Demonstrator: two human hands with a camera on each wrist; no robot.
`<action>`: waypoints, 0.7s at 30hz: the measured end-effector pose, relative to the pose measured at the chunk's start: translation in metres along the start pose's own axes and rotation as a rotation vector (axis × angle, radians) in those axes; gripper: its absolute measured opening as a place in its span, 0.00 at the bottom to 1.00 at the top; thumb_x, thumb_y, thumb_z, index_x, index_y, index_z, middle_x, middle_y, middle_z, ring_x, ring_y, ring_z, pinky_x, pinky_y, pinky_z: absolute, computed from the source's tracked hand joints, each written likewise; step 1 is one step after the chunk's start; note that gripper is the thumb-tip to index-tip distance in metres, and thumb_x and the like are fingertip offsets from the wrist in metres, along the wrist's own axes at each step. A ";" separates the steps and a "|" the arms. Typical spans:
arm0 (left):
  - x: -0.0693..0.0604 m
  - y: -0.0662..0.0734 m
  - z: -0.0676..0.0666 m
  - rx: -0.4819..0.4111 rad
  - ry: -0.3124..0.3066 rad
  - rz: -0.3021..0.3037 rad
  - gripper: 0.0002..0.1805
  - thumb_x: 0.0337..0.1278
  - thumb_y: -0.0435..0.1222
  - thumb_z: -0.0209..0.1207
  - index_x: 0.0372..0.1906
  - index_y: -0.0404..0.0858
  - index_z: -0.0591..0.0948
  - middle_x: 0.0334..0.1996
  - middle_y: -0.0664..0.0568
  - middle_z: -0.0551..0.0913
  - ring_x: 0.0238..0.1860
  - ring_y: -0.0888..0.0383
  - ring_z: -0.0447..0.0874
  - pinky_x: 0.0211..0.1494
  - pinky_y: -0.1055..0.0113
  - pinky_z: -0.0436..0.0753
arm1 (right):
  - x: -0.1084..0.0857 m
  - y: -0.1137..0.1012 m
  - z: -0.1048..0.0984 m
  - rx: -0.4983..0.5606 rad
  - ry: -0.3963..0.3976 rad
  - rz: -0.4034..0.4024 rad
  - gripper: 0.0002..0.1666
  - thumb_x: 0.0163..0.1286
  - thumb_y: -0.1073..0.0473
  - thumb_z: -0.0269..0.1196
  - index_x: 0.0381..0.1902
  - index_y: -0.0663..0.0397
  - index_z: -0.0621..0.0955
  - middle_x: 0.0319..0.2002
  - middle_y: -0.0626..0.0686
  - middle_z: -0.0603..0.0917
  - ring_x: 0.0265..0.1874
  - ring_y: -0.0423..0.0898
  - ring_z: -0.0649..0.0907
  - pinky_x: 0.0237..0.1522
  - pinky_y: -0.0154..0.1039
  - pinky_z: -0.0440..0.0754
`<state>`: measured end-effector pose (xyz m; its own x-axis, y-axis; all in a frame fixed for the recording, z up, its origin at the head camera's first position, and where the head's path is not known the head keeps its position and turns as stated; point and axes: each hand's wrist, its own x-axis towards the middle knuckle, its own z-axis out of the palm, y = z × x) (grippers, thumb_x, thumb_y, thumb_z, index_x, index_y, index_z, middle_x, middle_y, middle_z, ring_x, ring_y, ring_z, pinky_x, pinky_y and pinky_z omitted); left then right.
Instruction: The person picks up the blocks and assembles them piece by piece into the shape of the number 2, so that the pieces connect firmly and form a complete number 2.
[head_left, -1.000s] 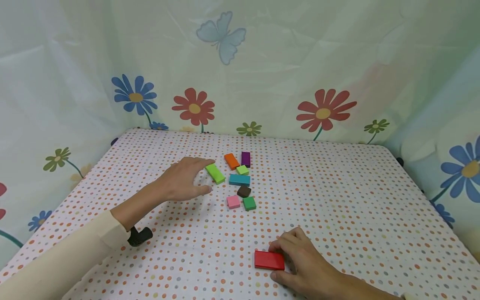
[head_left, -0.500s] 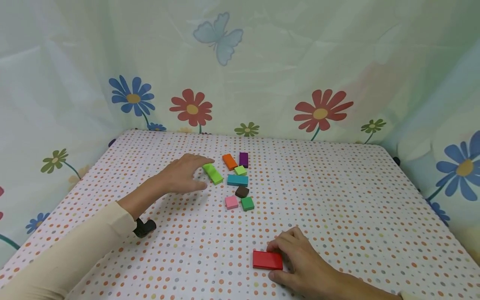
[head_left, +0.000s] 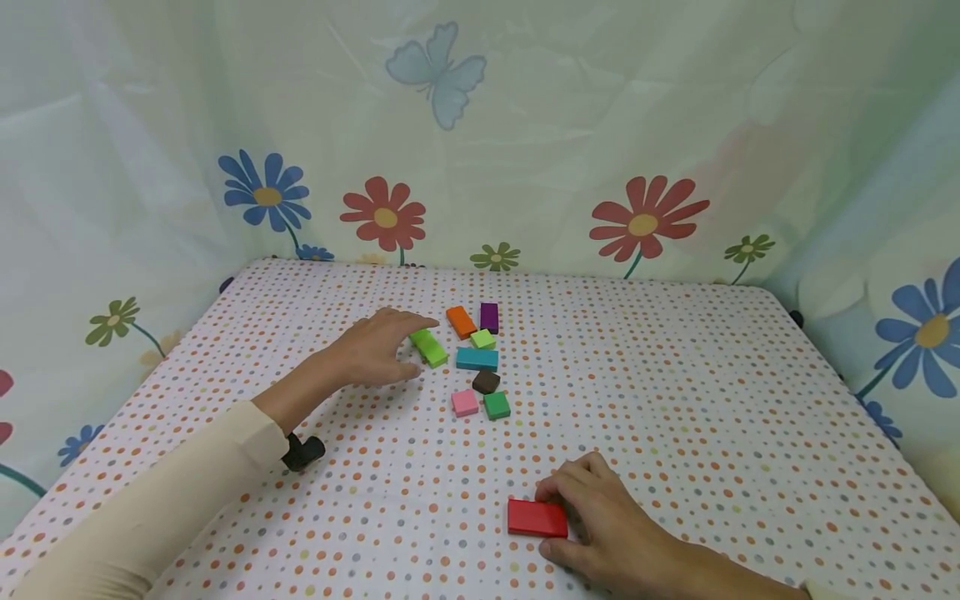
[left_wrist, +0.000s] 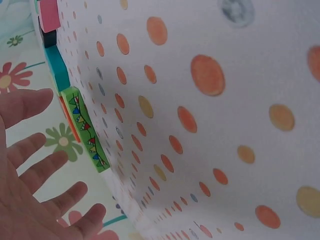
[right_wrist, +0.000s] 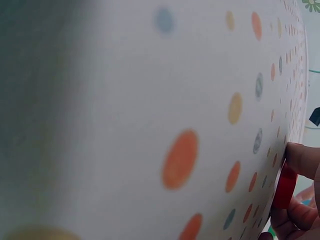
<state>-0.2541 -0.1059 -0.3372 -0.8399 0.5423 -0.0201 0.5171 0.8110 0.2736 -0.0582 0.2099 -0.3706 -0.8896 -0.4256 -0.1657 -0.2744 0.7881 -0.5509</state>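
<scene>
My left hand (head_left: 375, 350) hovers with spread fingers beside a light green block (head_left: 430, 348). Its fingertips overlap the block's far end in the head view, while the left wrist view has the fingers (left_wrist: 55, 162) apart from the block. That view also shows a bunting pattern on one side of the block (left_wrist: 87, 132). Near the front, my right hand (head_left: 611, 529) holds a red rectangular block (head_left: 537, 518) between thumb and fingers at its right end. The red block (right_wrist: 285, 187) lies on the cloth in the right wrist view, partly hidden by the fingers.
Around the table's middle lie an orange block (head_left: 461, 322), a purple block (head_left: 489, 317), a small lime block (head_left: 483, 339), a teal block (head_left: 477, 359), a dark brown piece (head_left: 486, 382), a pink block (head_left: 465, 402) and a green block (head_left: 497, 406). A flowered curtain (head_left: 540, 125) encloses the table.
My left hand and forearm have shifted slightly to the right, bringing the fingertips a little further over the light green block. The right hand keeps its hold on the red block in place.
</scene>
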 end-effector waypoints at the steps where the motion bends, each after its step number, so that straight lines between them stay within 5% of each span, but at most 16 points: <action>1: 0.001 0.000 0.001 0.000 -0.003 -0.001 0.39 0.57 0.45 0.67 0.75 0.52 0.70 0.73 0.52 0.71 0.75 0.45 0.62 0.69 0.35 0.65 | 0.000 0.000 0.000 0.002 -0.002 0.002 0.26 0.59 0.40 0.74 0.53 0.35 0.79 0.49 0.32 0.76 0.52 0.41 0.65 0.54 0.50 0.73; 21: 0.018 -0.012 0.002 0.020 -0.077 0.035 0.38 0.53 0.39 0.64 0.73 0.52 0.72 0.73 0.53 0.70 0.75 0.46 0.60 0.70 0.33 0.61 | -0.001 0.000 0.001 -0.007 0.036 -0.014 0.25 0.59 0.41 0.74 0.52 0.34 0.79 0.48 0.29 0.76 0.52 0.40 0.65 0.53 0.46 0.73</action>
<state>-0.2750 -0.1052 -0.3427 -0.8064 0.5853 -0.0850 0.5499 0.7949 0.2565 -0.0567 0.2099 -0.3714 -0.8983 -0.4202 -0.1281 -0.2894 0.7854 -0.5472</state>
